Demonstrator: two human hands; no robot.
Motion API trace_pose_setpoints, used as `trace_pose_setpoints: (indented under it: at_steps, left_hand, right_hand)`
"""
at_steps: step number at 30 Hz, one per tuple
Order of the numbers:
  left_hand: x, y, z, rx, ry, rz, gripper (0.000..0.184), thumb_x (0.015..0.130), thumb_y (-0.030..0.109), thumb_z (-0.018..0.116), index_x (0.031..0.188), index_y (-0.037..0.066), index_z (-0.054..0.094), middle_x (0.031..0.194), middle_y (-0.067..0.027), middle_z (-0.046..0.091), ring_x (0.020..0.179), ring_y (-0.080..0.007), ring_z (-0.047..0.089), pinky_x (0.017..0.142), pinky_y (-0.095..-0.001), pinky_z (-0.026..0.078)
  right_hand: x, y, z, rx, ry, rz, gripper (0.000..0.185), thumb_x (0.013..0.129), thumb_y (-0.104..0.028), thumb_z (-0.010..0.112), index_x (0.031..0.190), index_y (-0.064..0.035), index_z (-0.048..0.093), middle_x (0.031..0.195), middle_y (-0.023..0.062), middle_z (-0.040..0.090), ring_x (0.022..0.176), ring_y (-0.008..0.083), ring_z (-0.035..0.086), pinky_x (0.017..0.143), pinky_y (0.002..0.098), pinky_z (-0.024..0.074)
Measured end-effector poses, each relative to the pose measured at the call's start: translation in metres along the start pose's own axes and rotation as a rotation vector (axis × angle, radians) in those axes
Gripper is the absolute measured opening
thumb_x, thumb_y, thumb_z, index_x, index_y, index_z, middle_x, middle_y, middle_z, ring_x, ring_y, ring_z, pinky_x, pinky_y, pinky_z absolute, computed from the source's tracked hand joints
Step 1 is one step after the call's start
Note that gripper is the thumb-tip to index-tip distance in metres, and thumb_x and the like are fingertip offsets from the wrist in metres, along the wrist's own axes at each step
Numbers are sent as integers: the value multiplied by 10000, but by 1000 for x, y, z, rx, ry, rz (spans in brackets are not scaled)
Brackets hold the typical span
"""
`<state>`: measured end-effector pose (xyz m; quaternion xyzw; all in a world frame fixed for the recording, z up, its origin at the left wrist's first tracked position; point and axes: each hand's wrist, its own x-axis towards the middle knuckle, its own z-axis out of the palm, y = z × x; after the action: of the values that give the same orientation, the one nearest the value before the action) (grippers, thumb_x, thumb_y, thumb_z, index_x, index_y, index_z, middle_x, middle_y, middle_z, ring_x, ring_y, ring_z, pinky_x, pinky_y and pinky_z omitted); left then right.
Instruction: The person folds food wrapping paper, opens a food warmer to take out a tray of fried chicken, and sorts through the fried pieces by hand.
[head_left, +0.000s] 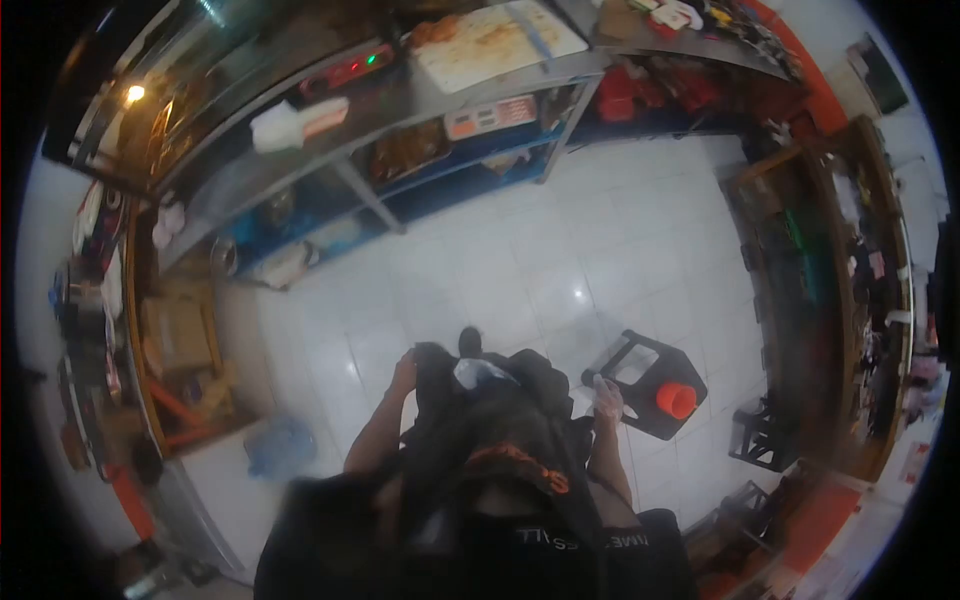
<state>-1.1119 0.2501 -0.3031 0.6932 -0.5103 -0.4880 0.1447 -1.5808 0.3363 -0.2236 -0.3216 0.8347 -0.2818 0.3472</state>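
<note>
From my end: dark apron nearest, pale patch on its front. Left hand is at the apron's left side, seemingly touching cloth; fingers too blurred, can't tell how far closed or if it grips any.

Right hand is my nearer one to the black stool: at the stool's left edge, contact unclear. Something whitish and see-through covers it, glove or bag, can't say. Finger spread unreadable; no clear hold. Red cup is on the stool, toward its right edge, directly right of that hand and apart from it. Stool's long axis: can't call it at this angle.

Farther: pale tiled floor, bluish plastic bag off left. Farthest, the worktop: white cloth by its near edge, cutting board near its right end, probable knife on the board.
</note>
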Motion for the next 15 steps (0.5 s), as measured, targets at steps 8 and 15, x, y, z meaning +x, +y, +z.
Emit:
trace_pose_setpoints:
  at_steps: [8, 15]
  left_hand:
    - [90, 119, -28, 68, 80, 104, 255, 886, 262, 593, 998, 38, 645, 991, -130, 673, 968, -280, 634, 845, -369, 491]
    - [115, 155, 45, 110, -36, -274, 265, 859, 294, 595, 998, 79, 664, 1048, -146, 661, 1016, -323, 623, 880, -410, 492]
  right_hand:
    - [113, -15, 8, -265, 33, 17, 636, 777, -405, 647, 1232, 30, 560, 1120, 242, 634, 1043, 357, 615, 906, 406, 461]
    - [198, 77, -33, -109, -7, 125, 427, 824, -378, 612, 1009, 5, 655, 879, 147, 673, 808, 278, 646, 738, 410, 482]
